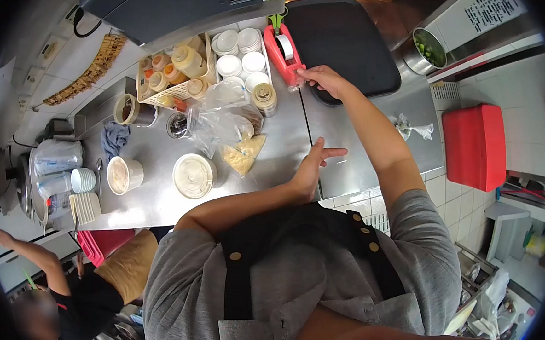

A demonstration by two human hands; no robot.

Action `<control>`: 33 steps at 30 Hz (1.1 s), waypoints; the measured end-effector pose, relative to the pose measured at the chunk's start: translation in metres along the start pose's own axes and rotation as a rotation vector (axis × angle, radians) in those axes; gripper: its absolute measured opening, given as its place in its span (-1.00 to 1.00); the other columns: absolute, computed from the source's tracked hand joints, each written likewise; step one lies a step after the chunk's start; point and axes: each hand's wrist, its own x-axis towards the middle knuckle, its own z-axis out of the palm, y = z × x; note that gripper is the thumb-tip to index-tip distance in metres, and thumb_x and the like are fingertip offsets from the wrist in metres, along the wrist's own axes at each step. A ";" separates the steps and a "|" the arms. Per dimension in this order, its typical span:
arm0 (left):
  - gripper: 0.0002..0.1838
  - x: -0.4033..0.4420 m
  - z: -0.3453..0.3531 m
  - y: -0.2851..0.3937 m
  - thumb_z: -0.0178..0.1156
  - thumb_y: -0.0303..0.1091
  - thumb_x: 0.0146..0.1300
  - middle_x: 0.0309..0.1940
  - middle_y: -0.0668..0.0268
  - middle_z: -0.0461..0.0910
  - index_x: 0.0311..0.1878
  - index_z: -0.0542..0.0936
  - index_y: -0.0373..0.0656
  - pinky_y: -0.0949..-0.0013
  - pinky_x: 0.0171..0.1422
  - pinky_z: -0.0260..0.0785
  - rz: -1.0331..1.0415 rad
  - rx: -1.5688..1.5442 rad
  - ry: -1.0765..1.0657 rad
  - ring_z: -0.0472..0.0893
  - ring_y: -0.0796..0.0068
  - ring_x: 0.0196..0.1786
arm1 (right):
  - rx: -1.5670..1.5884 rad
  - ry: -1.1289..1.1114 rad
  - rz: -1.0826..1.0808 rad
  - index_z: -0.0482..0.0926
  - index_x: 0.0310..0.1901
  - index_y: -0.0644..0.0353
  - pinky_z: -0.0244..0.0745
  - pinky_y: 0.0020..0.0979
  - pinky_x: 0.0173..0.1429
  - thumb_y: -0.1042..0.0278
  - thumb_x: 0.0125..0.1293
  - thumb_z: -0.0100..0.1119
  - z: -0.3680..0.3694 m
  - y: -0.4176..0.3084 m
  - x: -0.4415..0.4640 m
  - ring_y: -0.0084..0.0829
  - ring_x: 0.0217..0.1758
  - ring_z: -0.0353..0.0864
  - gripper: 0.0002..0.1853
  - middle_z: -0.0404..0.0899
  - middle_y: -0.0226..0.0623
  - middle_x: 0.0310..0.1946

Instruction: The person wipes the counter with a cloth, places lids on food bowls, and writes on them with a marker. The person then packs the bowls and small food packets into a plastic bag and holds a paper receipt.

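Observation:
My right hand (324, 80) reaches to the front end of a red tape dispenser (289, 69), with thumb and finger pinched on the end of the clear tape (298, 80). The white tape roll (285, 46) sits in the dispenser, and green-handled scissors (276, 20) show behind it. My left hand (316, 165) hovers near the counter's front edge, fingers apart and holding nothing. To its left lie a bag of pale yellow shreds (244, 155) and crumpled clear plastic bags (215, 124). A lidded round tub (194, 175) stands farther left.
A black tray (343, 45) lies right of the dispenser. Behind the bags stand a basket of sauce bottles (181, 88) and stacked white lids (240, 65). A metal pot of green pieces (425, 50) is at the right. Another person (85, 290) works at the lower left.

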 end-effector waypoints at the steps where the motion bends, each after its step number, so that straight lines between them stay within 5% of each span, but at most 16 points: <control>1: -0.22 0.004 0.000 -0.002 -0.42 0.36 0.47 0.27 0.49 0.44 0.18 0.69 0.09 0.09 0.40 -0.12 0.011 0.042 -0.017 0.16 0.37 0.04 | -0.002 -0.006 -0.003 0.76 -0.22 0.11 0.28 -0.51 -0.16 -0.23 0.31 0.28 -0.001 0.001 0.002 -0.66 -0.26 0.39 -0.51 0.57 -0.62 -0.39; 3: -0.23 0.008 0.003 -0.006 -0.39 0.37 0.46 0.27 0.48 0.42 0.18 0.69 0.09 0.09 0.41 -0.12 -0.016 0.029 0.013 0.14 0.37 0.01 | -0.102 -0.125 -0.189 0.74 -0.20 0.19 0.39 -0.47 -0.11 -0.08 0.30 0.36 -0.003 -0.003 0.002 -0.62 -0.18 0.53 -0.58 0.61 -0.52 -0.32; 4: -0.24 0.010 0.005 -0.005 -0.35 0.39 0.45 0.26 0.46 0.41 0.18 0.69 0.08 0.08 0.42 -0.12 -0.043 0.018 0.038 0.13 0.37 -0.01 | -0.317 -0.055 -0.139 0.72 -0.20 0.22 0.53 -0.37 -0.01 0.10 0.26 0.40 -0.004 -0.010 0.002 -0.41 -0.12 0.68 -0.68 0.68 -0.34 -0.19; 5: -0.24 0.016 0.004 -0.008 -0.35 0.39 0.45 0.26 0.46 0.41 0.18 0.69 0.08 0.08 0.42 -0.12 -0.036 0.012 0.051 0.13 0.37 -0.01 | -0.322 -0.068 -0.147 0.72 -0.20 0.22 0.53 -0.37 -0.01 0.10 0.26 0.40 -0.003 -0.015 -0.001 -0.41 -0.12 0.68 -0.68 0.68 -0.34 -0.19; 7: -0.27 0.032 -0.007 -0.025 -0.20 0.39 0.41 0.33 0.39 0.37 0.15 0.70 0.02 0.08 0.45 -0.06 -0.091 -0.091 0.040 0.19 0.36 0.16 | -1.308 0.339 -0.432 0.70 -0.17 0.22 0.60 -0.24 0.01 0.20 0.20 0.38 0.013 -0.029 -0.016 -0.17 -0.12 0.72 -0.72 0.68 -0.19 -0.06; 9: -0.35 0.044 -0.014 -0.044 -0.09 0.31 0.41 0.28 0.38 0.43 0.14 0.69 -0.02 0.13 0.44 0.02 0.023 -0.059 0.022 0.27 0.37 0.21 | -1.388 0.298 -0.365 0.70 -0.17 0.18 0.62 -0.11 0.05 0.22 0.16 0.35 0.016 -0.016 -0.007 -0.03 0.01 0.69 -0.74 0.66 -0.10 -0.05; 11: -0.42 0.030 -0.052 -0.040 0.02 0.23 0.42 0.24 0.36 0.49 0.13 0.67 -0.06 0.17 0.44 0.11 0.147 -0.022 0.030 0.35 0.38 0.27 | -1.252 0.370 -0.112 0.72 -0.18 0.16 0.63 -0.08 -0.01 0.15 0.23 0.32 0.033 -0.048 -0.025 -0.04 0.00 0.71 -0.73 0.71 -0.07 -0.07; 13: -0.63 0.000 -0.088 -0.026 0.21 -0.06 0.41 0.04 0.37 0.63 0.07 0.63 -0.14 0.28 0.36 0.28 0.297 0.053 -0.272 0.53 0.42 0.21 | -0.615 0.168 -0.326 0.71 -0.32 0.25 0.44 -0.33 -0.29 0.14 0.21 0.43 0.008 -0.015 -0.001 -0.46 -0.40 0.60 -0.71 0.70 -0.27 -0.43; 14: -0.75 -0.028 -0.106 -0.023 0.28 -0.29 0.38 -0.15 0.41 0.67 0.05 0.55 -0.14 0.37 0.27 0.35 0.473 -0.084 -0.260 0.61 0.55 -0.01 | -0.264 0.218 -0.304 0.69 -0.37 0.23 0.26 -0.45 -0.40 0.15 0.24 0.44 0.035 -0.041 -0.037 -0.68 -0.50 0.37 -0.72 0.62 -0.46 -0.51; 15: -0.72 -0.063 -0.129 -0.012 0.33 -0.32 0.35 -0.16 0.40 0.66 0.05 0.54 -0.13 0.36 0.25 0.35 0.520 0.107 -0.149 0.60 0.58 0.00 | -0.103 0.200 -0.168 0.70 -0.32 0.22 0.15 -0.53 -0.49 0.16 0.33 0.39 0.061 -0.075 -0.071 -0.75 -0.56 0.28 -0.74 0.59 -0.54 -0.51; 17: -0.65 -0.124 -0.184 -0.006 0.39 -0.37 0.29 -0.20 0.42 0.64 0.07 0.50 -0.11 0.37 0.20 0.34 0.618 0.313 0.016 0.59 0.64 -0.02 | 0.453 0.067 -0.231 0.70 -0.23 0.20 0.03 -0.63 -0.56 0.19 0.38 0.34 0.102 -0.082 -0.082 -0.81 -0.58 0.21 -0.78 0.48 -0.64 -0.55; 23: -0.53 -0.295 -0.350 0.000 0.36 -0.43 0.28 -0.33 0.44 0.69 0.20 0.39 -0.08 0.37 0.10 0.32 0.507 0.631 0.498 0.66 0.64 -0.15 | 0.651 -0.225 -0.106 0.65 -0.01 0.19 -0.02 -0.66 -0.60 0.28 0.33 0.39 0.315 -0.133 -0.077 -0.81 -0.62 0.14 -0.73 0.36 -0.68 -0.51; 24: -0.52 -0.315 -0.380 -0.006 0.40 -0.40 0.24 -0.38 0.42 0.65 0.17 0.41 -0.07 0.41 -0.08 0.34 0.536 0.612 0.575 0.63 0.62 -0.20 | 0.654 -0.289 -0.080 0.66 -0.03 0.17 -0.04 -0.65 -0.61 0.28 0.30 0.43 0.353 -0.133 -0.058 -0.80 -0.63 0.13 -0.73 0.35 -0.68 -0.52; 27: -0.55 -0.372 -0.490 -0.028 0.34 -0.52 0.29 -0.44 0.38 0.61 0.16 0.37 -0.14 0.48 -0.09 0.38 0.512 0.472 0.733 0.61 0.58 -0.31 | 0.631 -0.207 0.090 0.64 -0.15 0.09 -0.13 -0.57 -0.65 0.26 0.21 0.51 0.505 -0.144 -0.007 -0.74 -0.69 0.07 -0.75 0.25 -0.68 -0.63; 33: -0.57 -0.398 -0.578 -0.030 0.32 -0.51 0.32 -0.41 0.36 0.59 0.15 0.34 -0.12 0.49 -0.05 0.40 0.521 0.326 0.779 0.60 0.59 -0.27 | 0.597 -0.039 0.047 0.58 -0.27 0.07 -0.18 -0.50 -0.65 0.33 0.16 0.53 0.615 -0.163 0.061 -0.69 -0.72 0.03 -0.76 0.23 -0.65 -0.67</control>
